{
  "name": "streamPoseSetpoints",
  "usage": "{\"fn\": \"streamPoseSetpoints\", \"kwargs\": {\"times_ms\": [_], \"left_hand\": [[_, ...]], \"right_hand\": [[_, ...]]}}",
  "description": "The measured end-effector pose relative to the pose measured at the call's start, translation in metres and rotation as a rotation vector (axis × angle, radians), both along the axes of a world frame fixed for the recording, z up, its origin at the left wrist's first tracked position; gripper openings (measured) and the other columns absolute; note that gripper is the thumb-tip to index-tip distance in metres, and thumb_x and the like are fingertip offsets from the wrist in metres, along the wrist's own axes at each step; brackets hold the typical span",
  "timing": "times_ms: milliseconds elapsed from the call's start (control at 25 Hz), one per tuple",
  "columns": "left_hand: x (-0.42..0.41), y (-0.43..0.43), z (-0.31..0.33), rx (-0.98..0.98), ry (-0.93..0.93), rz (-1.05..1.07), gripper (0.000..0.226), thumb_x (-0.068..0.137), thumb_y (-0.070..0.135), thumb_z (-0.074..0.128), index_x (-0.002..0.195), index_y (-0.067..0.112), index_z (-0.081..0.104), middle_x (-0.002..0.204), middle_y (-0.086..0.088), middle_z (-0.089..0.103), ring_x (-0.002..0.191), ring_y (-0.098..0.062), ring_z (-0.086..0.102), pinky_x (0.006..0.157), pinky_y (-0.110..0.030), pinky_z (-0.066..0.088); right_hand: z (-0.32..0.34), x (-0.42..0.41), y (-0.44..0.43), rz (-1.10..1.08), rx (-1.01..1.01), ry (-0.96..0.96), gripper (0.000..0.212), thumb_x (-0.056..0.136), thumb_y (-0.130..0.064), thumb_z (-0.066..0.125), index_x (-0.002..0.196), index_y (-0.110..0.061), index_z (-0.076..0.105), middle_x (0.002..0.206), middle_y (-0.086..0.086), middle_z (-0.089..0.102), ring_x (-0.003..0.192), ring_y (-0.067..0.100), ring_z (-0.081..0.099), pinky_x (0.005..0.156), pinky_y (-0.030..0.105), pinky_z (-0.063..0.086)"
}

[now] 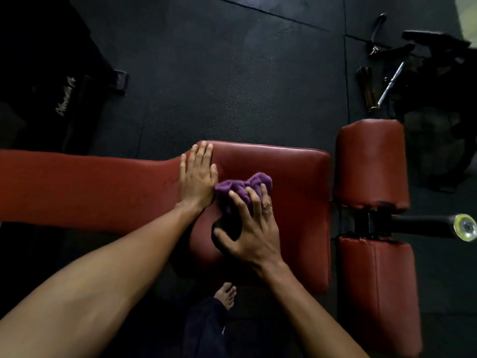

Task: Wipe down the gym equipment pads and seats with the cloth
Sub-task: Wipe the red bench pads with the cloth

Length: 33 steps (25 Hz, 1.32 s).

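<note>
Right grip (254,233) curled over purple cloth (242,186), fingers pinching it down on red seat (296,202) mid-frame. Left grip (198,177) spread flat, fingers straight, on seat's far edge at cloth's 10 o'clock, just beside it. Two red rollers (371,164) at seat's 3 o'clock, backrest (77,189) at 9, bare foot (225,293) on floor at 6.

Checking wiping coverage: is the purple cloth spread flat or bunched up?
Bunched up. The purple cloth sits crumpled in folds on the red seat pad, gripped under the right hand.
</note>
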<state>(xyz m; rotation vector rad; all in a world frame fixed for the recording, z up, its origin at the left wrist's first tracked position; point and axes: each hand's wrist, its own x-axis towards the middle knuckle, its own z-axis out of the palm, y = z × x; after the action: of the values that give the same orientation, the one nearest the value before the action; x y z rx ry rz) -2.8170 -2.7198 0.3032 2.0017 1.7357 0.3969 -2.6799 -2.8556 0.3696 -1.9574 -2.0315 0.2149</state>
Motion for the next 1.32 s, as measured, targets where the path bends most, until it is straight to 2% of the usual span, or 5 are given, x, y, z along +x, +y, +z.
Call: {"fn": "streamPoseSetpoints", "kwargs": {"times_ms": [120,360,640,920,1320], "left_hand": [[-0.026,-0.014,-0.001,0.028,-0.022,-0.078,0.06,0.099,0.039,0.025,0.156,0.02,0.032,0.164,-0.002,0.025,0.152,-0.021,0.02,0.124,-0.044,0.012],[-0.084,-0.061,-0.019,0.093,-0.03,-0.076,0.054,0.102,0.033,0.031,0.155,0.025,0.034,0.164,-0.002,0.024,0.152,-0.022,0.019,0.124,-0.043,0.013],[-0.093,-0.073,-0.027,0.101,-0.091,-0.011,0.053,0.101,0.032,0.033,0.153,0.022,0.039,0.163,-0.003,0.027,0.151,-0.023,0.021,0.123,-0.042,0.01],[-0.086,-0.082,-0.025,0.094,-0.107,0.074,0.052,0.102,0.03,0.031,0.154,0.025,0.037,0.163,-0.002,0.026,0.152,-0.019,0.02,0.124,-0.046,0.013],[-0.095,-0.029,-0.028,0.116,-0.078,0.101,0.05,0.094,0.031,0.038,0.14,0.015,0.054,0.15,-0.012,0.048,0.142,-0.03,0.04,0.12,-0.05,0.022]], "right_hand": [[-0.008,0.026,-0.006,0.103,0.002,-0.146,0.093,0.073,-0.073,0.068,0.151,-0.03,0.044,0.16,0.015,0.035,0.155,0.04,0.015,0.123,0.059,0.018],[-0.029,-0.034,0.11,-0.263,0.035,-0.165,0.065,0.08,-0.062,0.059,0.135,-0.028,0.063,0.141,0.017,0.055,0.142,0.044,0.035,0.12,0.065,0.018],[-0.023,-0.039,-0.008,0.207,0.005,-0.19,0.061,0.081,-0.044,0.063,0.14,-0.029,0.058,0.148,0.015,0.052,0.147,0.044,0.033,0.118,0.062,0.028],[-0.029,-0.049,0.122,-0.19,-0.046,-0.14,0.048,0.093,-0.048,0.054,0.137,-0.031,0.061,0.144,0.014,0.05,0.148,0.042,0.028,0.124,0.06,0.012],[-0.023,-0.028,0.058,0.13,-0.042,-0.216,0.065,0.084,-0.041,0.055,0.147,-0.03,0.049,0.155,0.017,0.04,0.149,0.043,0.027,0.118,0.063,0.028]]}}
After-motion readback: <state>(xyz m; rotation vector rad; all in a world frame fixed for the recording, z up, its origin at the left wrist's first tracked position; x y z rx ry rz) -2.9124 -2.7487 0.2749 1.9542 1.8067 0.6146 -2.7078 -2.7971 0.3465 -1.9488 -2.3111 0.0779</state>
